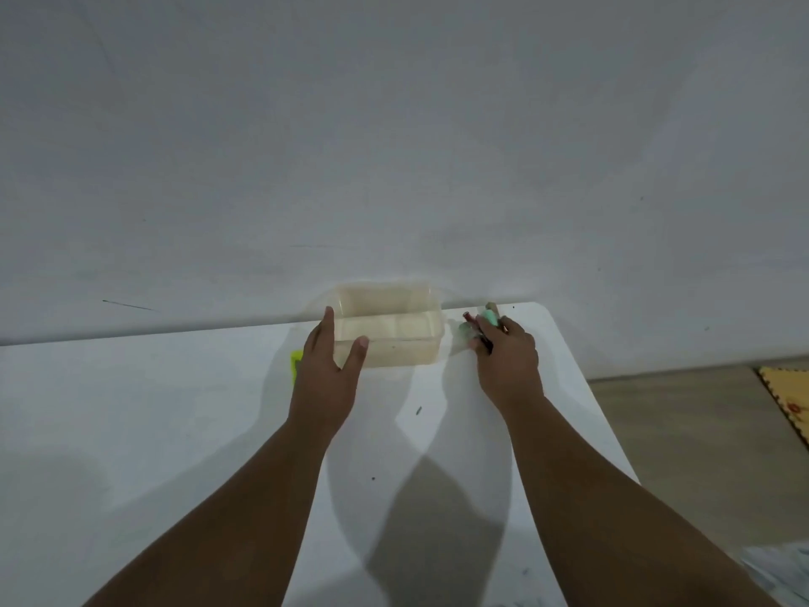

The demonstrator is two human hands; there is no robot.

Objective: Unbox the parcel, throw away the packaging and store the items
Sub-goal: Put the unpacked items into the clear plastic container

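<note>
A bundle of slim mint-green and tan sticks (483, 325), long axes pointing away toward the wall, sits in the right hand (508, 363)'s curled grip; just left of it stands a translucent rectangular plastic tub (389, 328) on the white table (131, 409); the left hand (326, 370), fingers straight, braces the tub's side, probably steadying it for loading.

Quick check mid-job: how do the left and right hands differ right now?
The left hand is open, fingers straight, holding nothing; the right hand is curled round a bunch of small items, mint, red-tipped and beige. The left hand lies against the left end of the clear container, thumb across its front; the right hand sits off its right end, not touching it. Both are over the white table, near its far edge.
</note>
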